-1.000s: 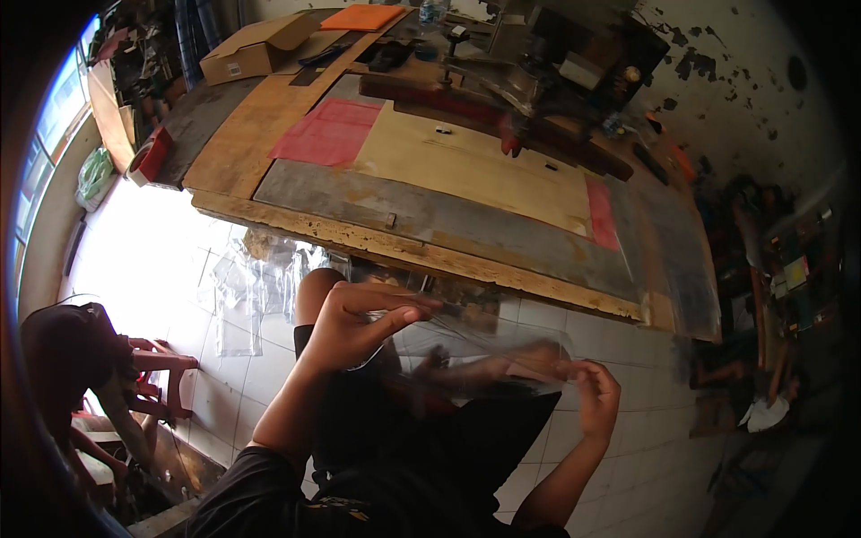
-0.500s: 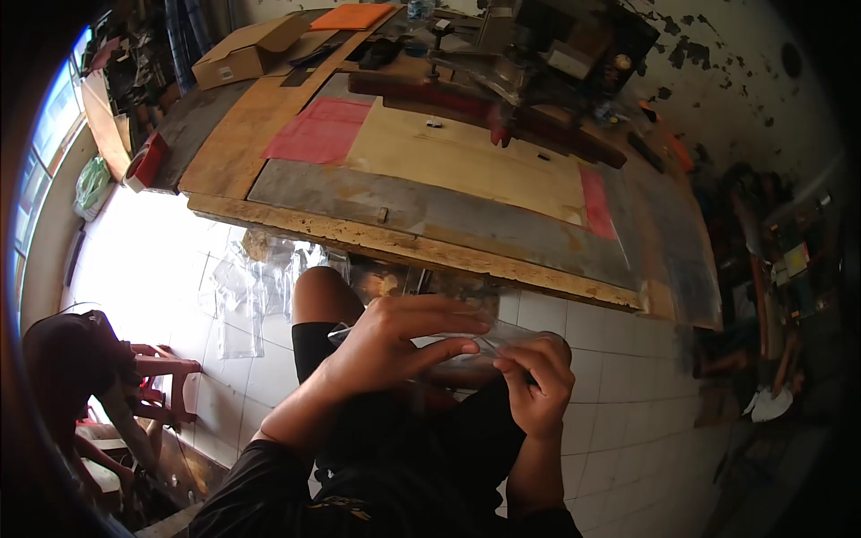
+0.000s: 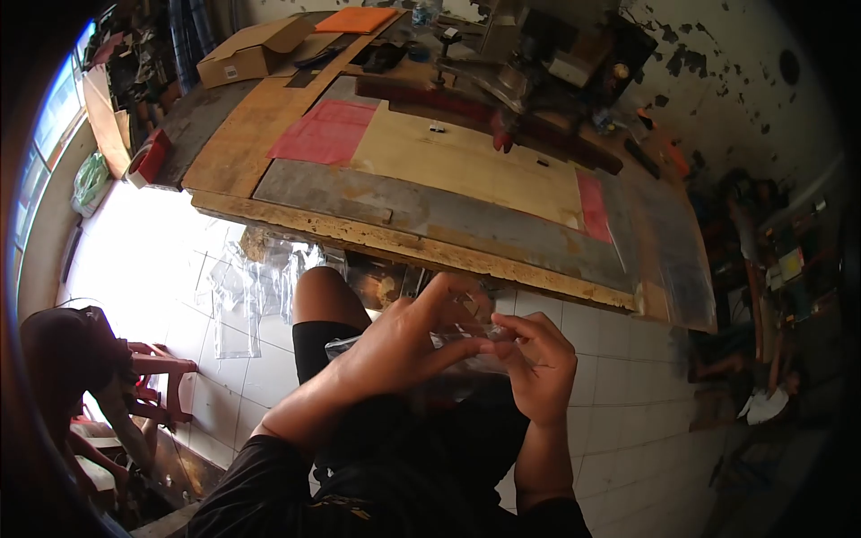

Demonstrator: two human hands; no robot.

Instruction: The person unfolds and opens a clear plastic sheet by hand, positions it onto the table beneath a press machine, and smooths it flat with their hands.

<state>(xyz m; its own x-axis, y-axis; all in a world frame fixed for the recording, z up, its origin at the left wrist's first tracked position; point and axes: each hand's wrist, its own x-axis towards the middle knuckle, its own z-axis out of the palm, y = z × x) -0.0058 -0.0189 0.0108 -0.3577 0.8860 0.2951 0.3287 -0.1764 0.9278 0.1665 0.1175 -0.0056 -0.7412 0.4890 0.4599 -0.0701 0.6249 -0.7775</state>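
Over my lap, both hands are on a piece of clear, thin plastic (image 3: 478, 364), perhaps a pouch or folded sheet. My left hand (image 3: 404, 336) is curled around it, thumb pointing right along the plastic and fingers arched above. A corner of the plastic sticks out to the left of that wrist. My right hand (image 3: 543, 366) pinches the right end between thumb and index finger, close to the left thumb tip. Part of the plastic is hidden behind my fingers.
Ahead stands a workbench (image 3: 413, 235) with a worn wooden front edge, a yellow sheet (image 3: 466, 166) with red ends, and a dark red press bar (image 3: 556, 139). Clear plastic pieces (image 3: 238, 309) hang under its left side. A person (image 3: 76, 377) bends beside a red stool (image 3: 161, 366).
My left fingers have lifted and arched away from the plastic, while the left thumb has shifted slightly right. My right index finger has straightened toward the left hand.
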